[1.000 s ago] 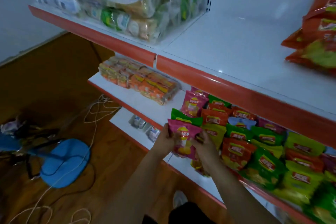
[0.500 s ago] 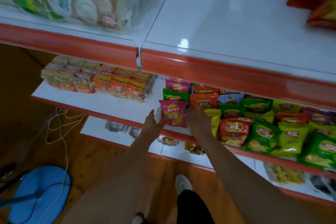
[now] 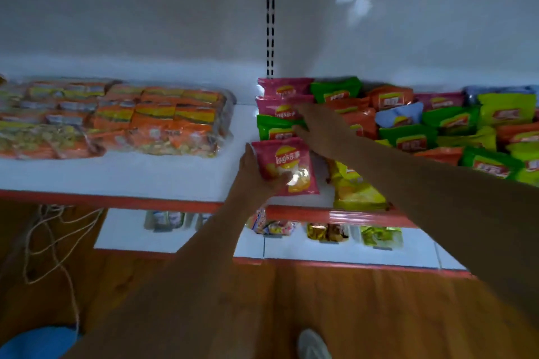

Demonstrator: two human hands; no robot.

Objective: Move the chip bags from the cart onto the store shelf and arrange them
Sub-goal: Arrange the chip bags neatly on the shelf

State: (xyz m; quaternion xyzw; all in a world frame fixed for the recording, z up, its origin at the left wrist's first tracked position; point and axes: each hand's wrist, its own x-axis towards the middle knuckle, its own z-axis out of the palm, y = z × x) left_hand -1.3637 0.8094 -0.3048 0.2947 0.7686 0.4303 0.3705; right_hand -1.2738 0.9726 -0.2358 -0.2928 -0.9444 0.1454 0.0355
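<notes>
A pink chip bag [image 3: 287, 165] lies flat near the front of the white shelf [image 3: 163, 175] with the orange-red front edge. My left hand [image 3: 256, 173] grips its left side and lower corner. My right hand [image 3: 316, 125] reaches further back with spread fingers, resting on the green chip bag [image 3: 274, 128] and the pink chip bag [image 3: 277, 109] behind it. Another pink bag [image 3: 284, 87] stands at the back wall. Several green, orange, pink and blue chip bags [image 3: 431, 125] are piled to the right. The cart is not in view.
A clear-wrapped bulk pack of orange snack packets [image 3: 116, 118] fills the shelf's left part. A lower shelf [image 3: 320, 251] holds small packets. A slotted upright [image 3: 270, 14] runs up the back wall. A rope [image 3: 55, 242] lies on the wooden floor beside something blue [image 3: 38, 342].
The camera dropped and moved in, so the upper shelf is out of view. The pink bag now lies on the shelf; my right hand left it and reached to the bags behind.
</notes>
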